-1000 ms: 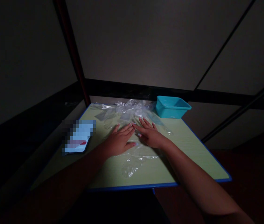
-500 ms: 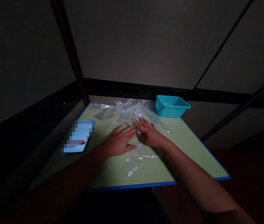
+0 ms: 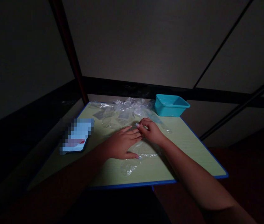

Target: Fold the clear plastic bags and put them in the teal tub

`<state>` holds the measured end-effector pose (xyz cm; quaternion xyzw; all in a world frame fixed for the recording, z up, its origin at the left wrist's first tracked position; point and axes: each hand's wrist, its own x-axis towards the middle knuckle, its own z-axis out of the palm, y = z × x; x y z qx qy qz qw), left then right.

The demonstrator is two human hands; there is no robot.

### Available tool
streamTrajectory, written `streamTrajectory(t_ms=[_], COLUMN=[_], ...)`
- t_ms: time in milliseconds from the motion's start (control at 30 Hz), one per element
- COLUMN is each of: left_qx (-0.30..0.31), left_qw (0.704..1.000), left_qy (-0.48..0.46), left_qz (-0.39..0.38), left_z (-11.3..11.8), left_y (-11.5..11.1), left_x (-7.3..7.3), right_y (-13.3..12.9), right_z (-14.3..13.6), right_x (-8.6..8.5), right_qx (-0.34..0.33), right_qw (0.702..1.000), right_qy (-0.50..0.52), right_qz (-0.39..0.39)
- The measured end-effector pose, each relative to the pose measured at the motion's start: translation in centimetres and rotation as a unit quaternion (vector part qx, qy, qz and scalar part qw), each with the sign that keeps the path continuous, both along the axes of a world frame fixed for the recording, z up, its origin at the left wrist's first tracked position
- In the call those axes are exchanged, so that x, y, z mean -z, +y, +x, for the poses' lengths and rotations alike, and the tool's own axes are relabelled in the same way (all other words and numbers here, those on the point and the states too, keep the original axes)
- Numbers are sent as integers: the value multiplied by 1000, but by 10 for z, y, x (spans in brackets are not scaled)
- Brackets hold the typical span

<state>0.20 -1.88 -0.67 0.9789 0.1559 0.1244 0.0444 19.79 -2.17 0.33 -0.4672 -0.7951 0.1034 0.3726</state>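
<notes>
My left hand lies flat with its fingers spread, pressing on a clear plastic glove or film on the pale green table. Just right of its fingertips, my right hand is curled with thumb and forefinger brought close together; whatever lies between them is too small to make out. Behind both hands, a crumpled pile of clear plastic spreads over the far part of the table.
A turquoise basket stands at the table's back right corner. On the left side lies a phone with its screen lit, partly pixelated. Dark panelled walls rise behind the table, which has a blue edge.
My right hand has gone from spread fingers to a curled pinch. My left hand has moved slightly to the right and toward me, still flat.
</notes>
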Motion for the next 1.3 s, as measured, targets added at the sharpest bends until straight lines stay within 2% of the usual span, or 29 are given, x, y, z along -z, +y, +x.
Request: streamTrajectory(t_ms=[400,833,1133,1300], left_qx=[-6,-18,-16,-39], left_qw=[1000,999,999,998], left_qy=[11,28,40,52], left_qz=[24,31,18,22], left_z=[0,-1,0,-2], left_y=[1,1,1,2], left_x=[-6,-5,-3,-5], right_y=[3,6,5,9], right_z=[2,9,9,13], right_x=[2,3,2,4], right_qx=[-7,3,-1,43], right_qw=[1000,999,1000,999], right_qy=[10,47,9,6], right_qz=[-19,-11,3,6])
